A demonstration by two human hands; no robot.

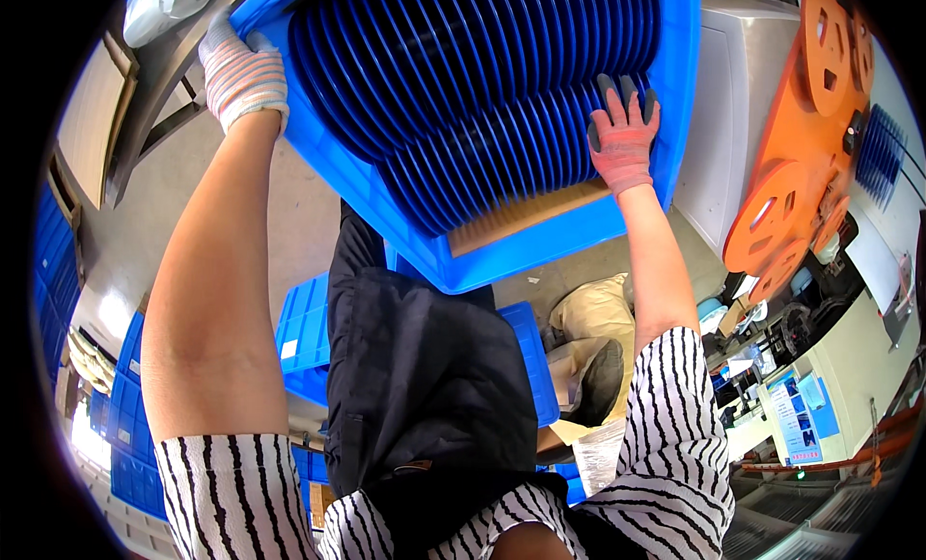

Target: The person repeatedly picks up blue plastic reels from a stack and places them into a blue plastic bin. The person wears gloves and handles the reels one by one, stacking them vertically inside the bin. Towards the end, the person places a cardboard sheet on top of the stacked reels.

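In front of me is a large blue plastic crate (540,259), tilted in view. Two rows of thin, dark blue round-edged plates (473,164) stand on edge inside it, closely spaced. A strip of brown cardboard (531,211) shows beneath them at the crate's near side. My left hand (245,78), in a pale striped glove with grey fingertips, grips the crate's upper left corner; part of its fingers is hidden. My right hand (623,140), in a red glove with grey fingertips, lies with fingers spread on the right end of the nearer row of plates.
A grey metal cabinet (719,116) stands right of the crate, beside an orange machine part with round slotted discs (776,213). Blue bins (130,415) are stacked at the left, and another blue bin (304,328) sits by my legs. A beige sack (593,309) lies near my right arm.
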